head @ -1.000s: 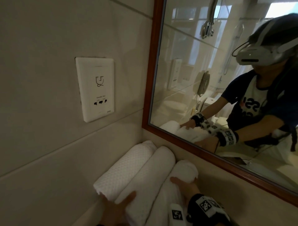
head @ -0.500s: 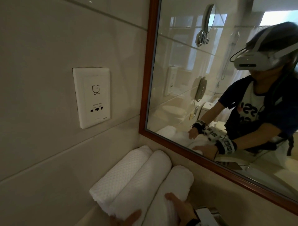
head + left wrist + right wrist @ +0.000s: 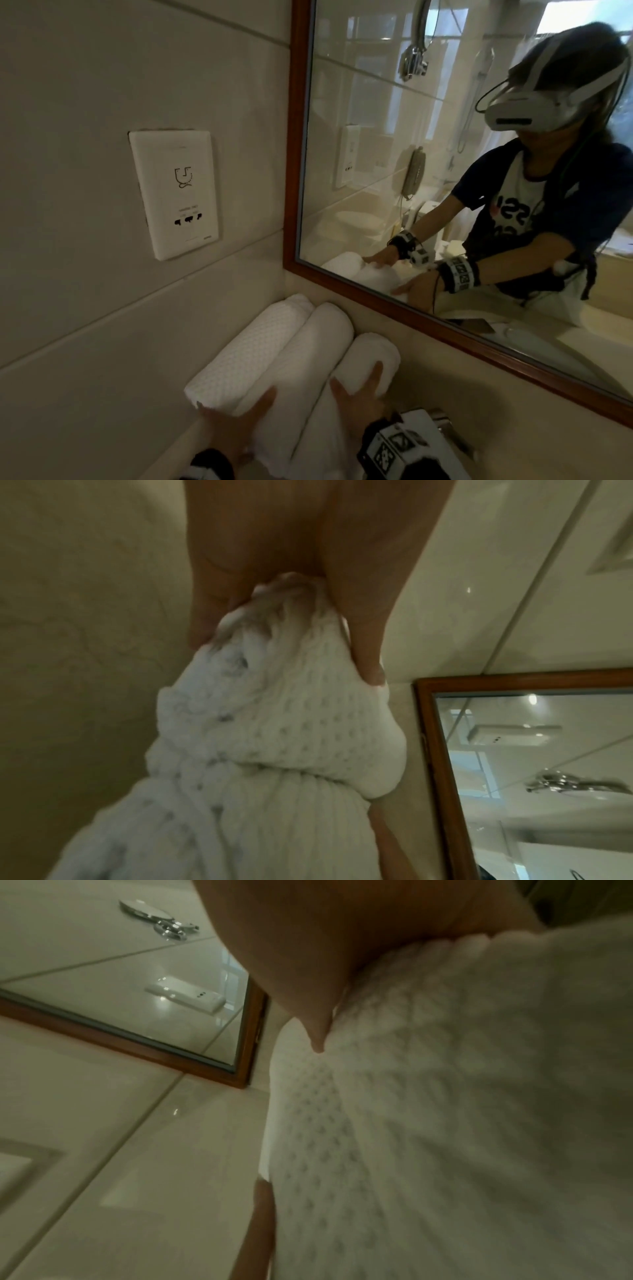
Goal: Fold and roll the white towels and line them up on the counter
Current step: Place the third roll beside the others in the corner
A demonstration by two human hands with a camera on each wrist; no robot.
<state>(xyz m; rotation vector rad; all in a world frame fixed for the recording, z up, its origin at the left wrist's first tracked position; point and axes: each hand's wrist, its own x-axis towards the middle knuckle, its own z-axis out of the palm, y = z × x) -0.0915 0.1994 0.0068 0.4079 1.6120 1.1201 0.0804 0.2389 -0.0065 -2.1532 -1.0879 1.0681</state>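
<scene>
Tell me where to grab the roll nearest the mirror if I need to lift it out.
Probably around its near half, from above, where the right hand already lies on the right roll. Its far end points into the corner below the mirror, and the middle roll presses against its left side, so only the top and the near end look free.

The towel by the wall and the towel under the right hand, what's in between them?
One more rolled white towel, the middle towel, lies between the wall-side towel and the mirror-side towel, touching both. The head view shows it.
</scene>
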